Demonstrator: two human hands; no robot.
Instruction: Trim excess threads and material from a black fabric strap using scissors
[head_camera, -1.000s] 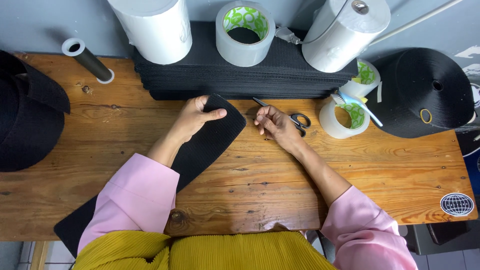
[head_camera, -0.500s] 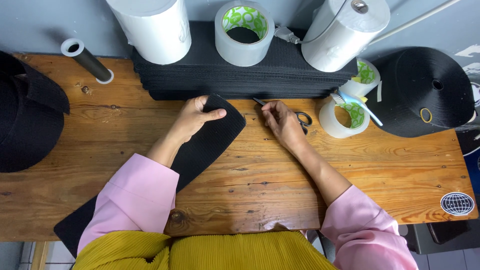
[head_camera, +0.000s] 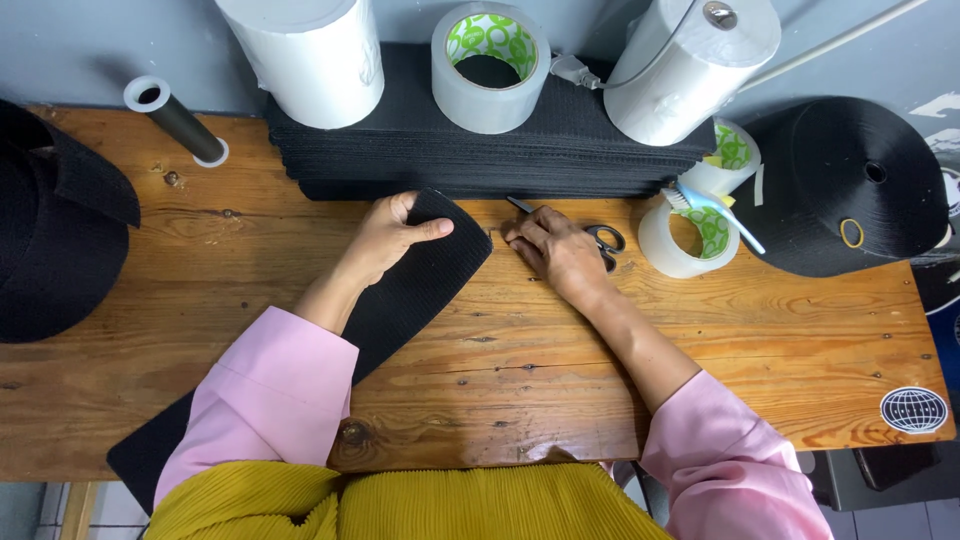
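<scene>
Since a second ago the right hand (head_camera: 556, 250) has dropped flat over the scissors (head_camera: 600, 240), its fingers no longer raised; the left hand (head_camera: 385, 238) has not shifted.

At far left a black cap (head_camera: 55, 240) lies on the wooden tabletop (head_camera: 500, 370), with a dark tube (head_camera: 178, 124) tilted behind it. A white roll (head_camera: 305, 55) stands on the left end of a stack of black sheets (head_camera: 480, 160) along the back. The left hand rests on the upper end of a long black strip (head_camera: 400, 300) that runs diagonally down to the near left edge; its grip pinches that end, thumb on top, fingers curled over the edge. A clear tape roll (head_camera: 490, 65) sits mid-stack. The right hand lies palm-down on the scissors just right of the strip, fingers loosely spread, clasping nothing; blade tip and handle loops show either side of it. Further right come a second white roll (head_camera: 690, 70), two small tape rolls (head_camera: 690, 235) with a toothbrush (head_camera: 715, 210) across them, and another black cap (head_camera: 850, 185).
</scene>
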